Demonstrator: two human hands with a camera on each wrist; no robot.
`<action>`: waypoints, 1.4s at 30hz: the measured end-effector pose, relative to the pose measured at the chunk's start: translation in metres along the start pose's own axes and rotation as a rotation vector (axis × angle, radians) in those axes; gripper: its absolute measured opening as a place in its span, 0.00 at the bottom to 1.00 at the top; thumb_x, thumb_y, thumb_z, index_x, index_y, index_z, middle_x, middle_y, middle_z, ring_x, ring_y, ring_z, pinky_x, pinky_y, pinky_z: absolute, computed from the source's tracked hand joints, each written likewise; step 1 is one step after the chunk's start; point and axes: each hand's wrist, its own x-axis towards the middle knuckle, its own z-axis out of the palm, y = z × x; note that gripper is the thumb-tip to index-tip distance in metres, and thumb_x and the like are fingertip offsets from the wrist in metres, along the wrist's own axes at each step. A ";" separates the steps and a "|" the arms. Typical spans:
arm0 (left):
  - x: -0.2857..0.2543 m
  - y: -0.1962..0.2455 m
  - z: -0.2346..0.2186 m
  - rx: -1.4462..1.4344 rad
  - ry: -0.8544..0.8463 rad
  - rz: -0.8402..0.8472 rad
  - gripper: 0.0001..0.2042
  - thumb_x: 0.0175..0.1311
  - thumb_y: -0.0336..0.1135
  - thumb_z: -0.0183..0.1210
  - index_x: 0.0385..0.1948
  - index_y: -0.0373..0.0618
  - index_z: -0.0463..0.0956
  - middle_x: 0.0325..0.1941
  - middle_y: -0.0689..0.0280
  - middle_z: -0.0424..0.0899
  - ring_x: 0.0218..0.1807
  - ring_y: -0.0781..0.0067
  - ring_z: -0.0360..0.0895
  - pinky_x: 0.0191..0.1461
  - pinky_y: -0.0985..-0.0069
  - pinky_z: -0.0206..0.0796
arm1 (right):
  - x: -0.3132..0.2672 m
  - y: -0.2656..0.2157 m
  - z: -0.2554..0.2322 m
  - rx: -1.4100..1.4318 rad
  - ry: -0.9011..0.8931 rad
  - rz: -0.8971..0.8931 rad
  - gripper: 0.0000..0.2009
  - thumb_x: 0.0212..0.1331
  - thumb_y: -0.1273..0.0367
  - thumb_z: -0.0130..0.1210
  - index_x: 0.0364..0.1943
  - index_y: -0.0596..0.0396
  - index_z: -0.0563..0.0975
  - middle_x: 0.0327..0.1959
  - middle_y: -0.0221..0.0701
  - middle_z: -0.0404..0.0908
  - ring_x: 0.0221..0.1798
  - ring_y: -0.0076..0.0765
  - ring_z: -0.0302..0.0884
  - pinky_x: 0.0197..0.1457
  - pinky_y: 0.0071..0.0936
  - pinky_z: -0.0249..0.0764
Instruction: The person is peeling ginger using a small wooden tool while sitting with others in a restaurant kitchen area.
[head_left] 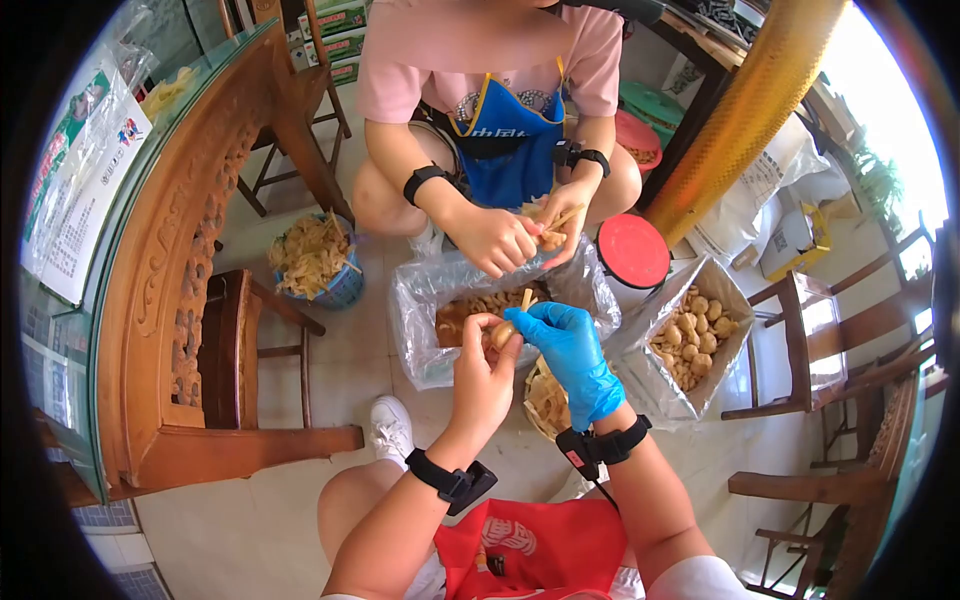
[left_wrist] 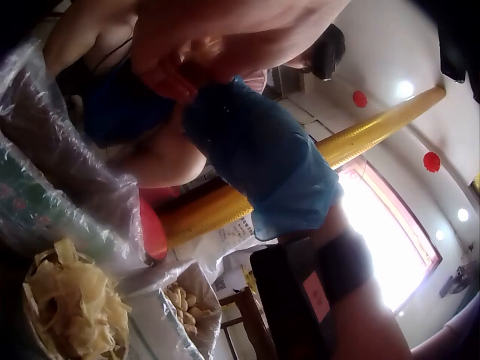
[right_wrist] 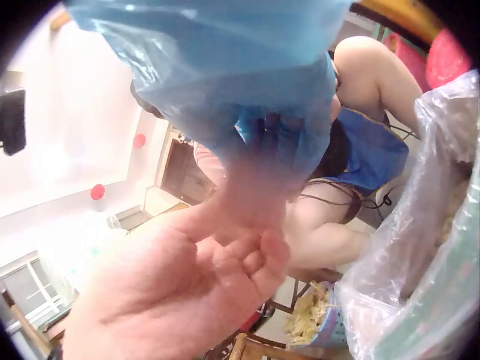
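In the head view, the bare left hand [head_left: 482,385] grips a small rounded tan piece [head_left: 502,334] between its thumb and fingers. My right hand [head_left: 572,352], in a blue glove, meets it fingertip to fingertip and pinches a thin light wooden stick [head_left: 527,298] whose lower end is hidden. Both hands are over the near edge of a plastic-lined box [head_left: 425,362] with tan pieces inside. The right wrist view shows the left palm [right_wrist: 180,277] below the glove [right_wrist: 225,67]; the left wrist view shows the glove [left_wrist: 259,154] against the bare fingers, the held piece mostly hidden.
Opposite, another person's hands [head_left: 490,240] hold a similar piece and stick above the box. Peelings fill a blue basket [head_left: 335,290] at left and a bowl [head_left: 540,400] below the glove. A lined box of rounded pieces [head_left: 700,330] and a red-lidded bucket [head_left: 633,250] stand right.
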 end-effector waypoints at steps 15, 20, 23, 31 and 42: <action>0.000 0.008 -0.003 -0.190 0.046 -0.092 0.11 0.65 0.30 0.55 0.45 0.44 0.65 0.38 0.65 0.78 0.39 0.81 0.74 0.39 0.84 0.64 | -0.009 0.007 0.011 0.052 0.143 -0.117 0.05 0.56 0.74 0.55 0.30 0.64 0.78 0.24 0.28 0.76 0.27 0.23 0.71 0.33 0.23 0.69; 0.001 0.001 0.000 -0.072 0.141 0.008 0.12 0.61 0.26 0.57 0.44 0.41 0.66 0.36 0.63 0.79 0.36 0.80 0.76 0.39 0.83 0.68 | -0.013 0.013 0.016 -0.315 0.266 -0.416 0.05 0.54 0.73 0.57 0.27 0.61 0.76 0.24 0.35 0.74 0.25 0.37 0.72 0.31 0.29 0.69; 0.001 0.006 0.001 -0.048 0.168 0.000 0.11 0.61 0.25 0.56 0.43 0.41 0.67 0.36 0.63 0.79 0.36 0.80 0.76 0.39 0.83 0.68 | -0.016 0.010 0.017 -0.480 0.281 -0.576 0.03 0.53 0.73 0.56 0.29 0.58 0.75 0.27 0.40 0.72 0.27 0.47 0.72 0.31 0.34 0.69; -0.001 0.023 -0.003 -0.367 0.118 -0.264 0.11 0.63 0.29 0.57 0.44 0.44 0.67 0.36 0.63 0.79 0.38 0.79 0.76 0.43 0.80 0.69 | -0.011 0.010 0.007 -0.513 0.130 -0.737 0.06 0.52 0.76 0.56 0.35 0.57 0.75 0.32 0.38 0.74 0.33 0.46 0.74 0.35 0.34 0.71; 0.010 0.032 -0.026 -0.630 0.133 -0.383 0.12 0.67 0.42 0.52 0.45 0.49 0.65 0.46 0.59 0.77 0.48 0.70 0.75 0.54 0.71 0.66 | -0.017 0.010 0.007 -0.340 0.054 -0.587 0.08 0.54 0.77 0.57 0.40 0.58 0.76 0.30 0.36 0.75 0.32 0.36 0.73 0.37 0.28 0.70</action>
